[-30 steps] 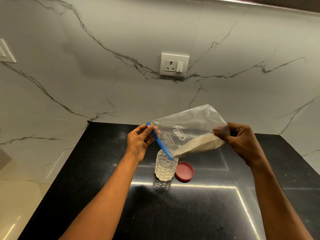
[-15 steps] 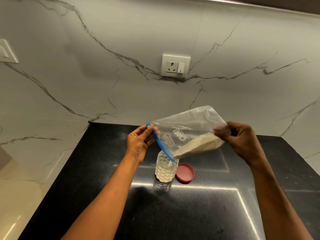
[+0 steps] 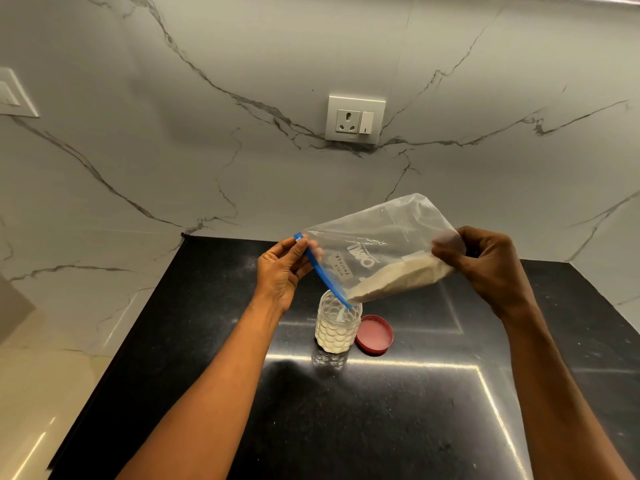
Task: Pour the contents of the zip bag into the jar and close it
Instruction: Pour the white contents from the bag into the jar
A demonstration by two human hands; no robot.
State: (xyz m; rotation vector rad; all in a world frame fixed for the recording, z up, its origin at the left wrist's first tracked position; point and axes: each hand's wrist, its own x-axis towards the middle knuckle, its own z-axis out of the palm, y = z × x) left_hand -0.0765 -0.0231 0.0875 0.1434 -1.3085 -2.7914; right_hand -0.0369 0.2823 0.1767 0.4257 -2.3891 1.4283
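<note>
A clear zip bag (image 3: pixel 374 247) with a blue zip strip and a label hangs tilted above the jar, white powder lying along its lower side. My left hand (image 3: pixel 282 271) pinches the upper end of the zip strip. The bag's bottom end is gripped by my right hand (image 3: pixel 485 268) and held higher. The low corner of the bag's mouth rests at the rim of a clear textured jar (image 3: pixel 337 329), and powder runs into it. The jar stands upright on the black countertop (image 3: pixel 415 427), more than half full. Its red lid (image 3: pixel 375 335) lies upside down just right of it.
A white marble wall rises behind the countertop, with a power socket (image 3: pixel 355 119) above the bag and a switch plate (image 3: pixel 14 95) at the far left. The countertop's left edge drops to a pale floor (image 3: pixel 31 393).
Both hands keep nearly the same pose. The powder in the bag has slid further toward the mouth and the powder level in the jar has risen a little.
</note>
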